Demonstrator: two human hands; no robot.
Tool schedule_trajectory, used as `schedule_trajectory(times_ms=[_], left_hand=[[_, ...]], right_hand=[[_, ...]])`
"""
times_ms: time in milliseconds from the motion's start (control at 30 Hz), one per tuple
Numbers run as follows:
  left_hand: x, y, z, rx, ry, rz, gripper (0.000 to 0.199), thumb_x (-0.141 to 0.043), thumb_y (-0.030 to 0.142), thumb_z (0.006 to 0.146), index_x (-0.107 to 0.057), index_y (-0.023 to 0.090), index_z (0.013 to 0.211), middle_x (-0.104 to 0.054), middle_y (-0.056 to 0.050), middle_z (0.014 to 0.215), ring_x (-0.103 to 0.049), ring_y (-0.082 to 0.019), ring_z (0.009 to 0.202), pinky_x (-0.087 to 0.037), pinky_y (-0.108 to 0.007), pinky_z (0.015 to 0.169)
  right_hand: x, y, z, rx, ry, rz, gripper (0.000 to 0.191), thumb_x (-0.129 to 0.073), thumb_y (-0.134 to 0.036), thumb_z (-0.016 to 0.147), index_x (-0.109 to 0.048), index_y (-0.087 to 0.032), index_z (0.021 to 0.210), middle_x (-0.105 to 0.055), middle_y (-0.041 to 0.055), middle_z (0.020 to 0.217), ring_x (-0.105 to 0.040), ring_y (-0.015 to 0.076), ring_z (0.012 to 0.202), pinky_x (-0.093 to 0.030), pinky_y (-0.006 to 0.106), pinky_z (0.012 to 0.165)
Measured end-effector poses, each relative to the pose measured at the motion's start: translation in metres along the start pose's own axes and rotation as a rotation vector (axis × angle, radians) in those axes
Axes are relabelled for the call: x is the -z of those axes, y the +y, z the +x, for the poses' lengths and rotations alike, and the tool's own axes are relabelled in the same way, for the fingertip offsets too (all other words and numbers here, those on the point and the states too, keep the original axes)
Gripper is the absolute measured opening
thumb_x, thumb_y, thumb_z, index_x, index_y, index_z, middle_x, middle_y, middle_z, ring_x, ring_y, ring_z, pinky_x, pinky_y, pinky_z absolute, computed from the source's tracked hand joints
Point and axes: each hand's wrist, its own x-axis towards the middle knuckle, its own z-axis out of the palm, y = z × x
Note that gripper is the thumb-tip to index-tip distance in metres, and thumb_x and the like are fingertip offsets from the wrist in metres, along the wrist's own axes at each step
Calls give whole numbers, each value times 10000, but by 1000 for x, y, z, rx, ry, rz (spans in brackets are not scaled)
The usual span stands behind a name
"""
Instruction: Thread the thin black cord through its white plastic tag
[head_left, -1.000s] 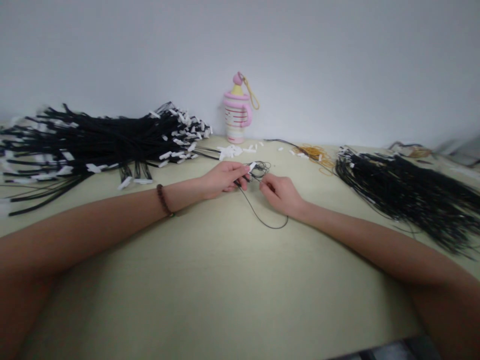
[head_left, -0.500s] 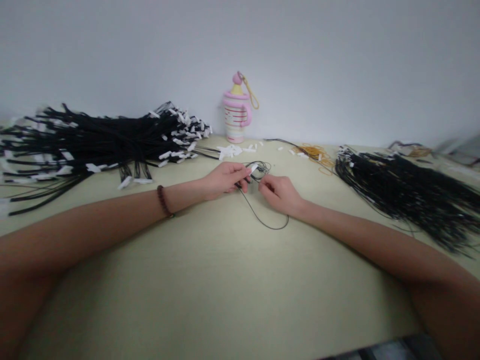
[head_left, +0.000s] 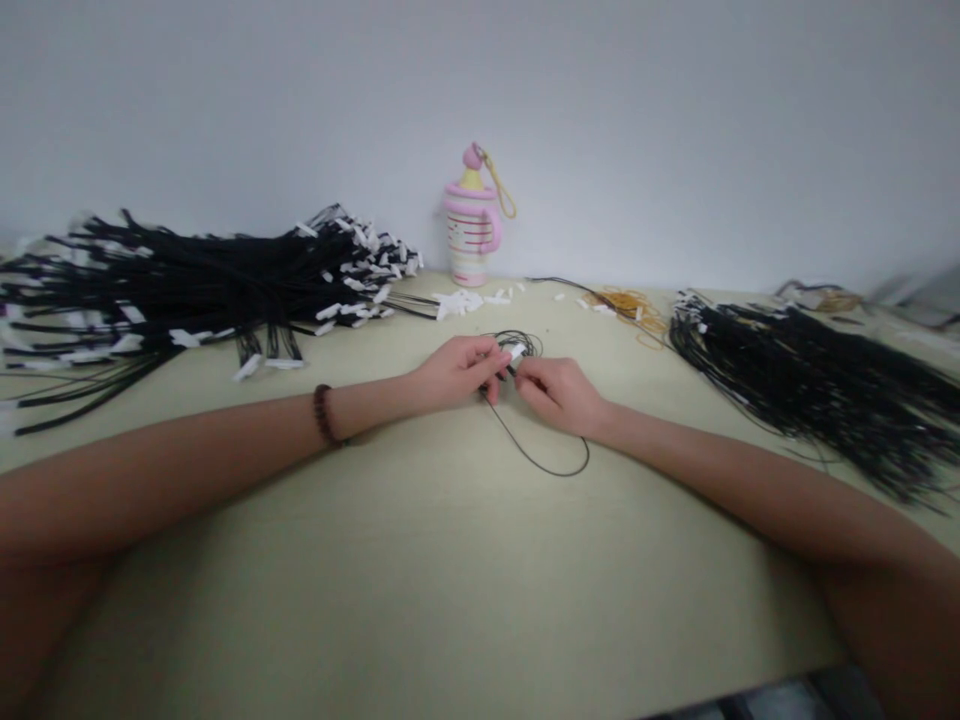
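Both hands meet in the middle of the worktop (head_left: pixel 450 560). The left hand (head_left: pixel 457 372) pinches the white tag (head_left: pixel 516 351) on a thin black cord (head_left: pixel 544 462). The right hand (head_left: pixel 559 392) pinches the cord beside it, keeping it steady. Cord piles (head_left: pixel 187 280) lie at each side, within reach.

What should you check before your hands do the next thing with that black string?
1. Left hand pinches the thin black cord and its white tag: ok.
2. Right hand grips the cord too: ok.
3. Cord loop lies flat on the table, free of the piles: ok.
4. Tagged pile stays apart from the untagged pile: ok.
5. Tag firmly fixed on the cord: cannot tell.
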Motion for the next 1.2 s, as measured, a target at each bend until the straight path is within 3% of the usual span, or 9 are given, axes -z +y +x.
schedule_trajectory(times_ms=[467,1200], left_hand=[[-8,3,-3,-18,18,-1,290,-377,391,845,-448,136,727,-560,3,509,-486,-70,462,-353,-173,462],[-9,6,-5,-66,1,34,250,-388,351,843,-441,138,723,-552,18,503,-460,-58,446,-334,-171,456]], right_hand=[[-2,-1,-1,11,74,35,191,-430,-191,764,-469,-137,585,-418,-45,490,-355,39,444,-241,164,470],[-1,0,-5,139,36,-78,187,-352,-184,835,-483,-138,711,-475,-14,604,-367,62,511,-277,180,520]])
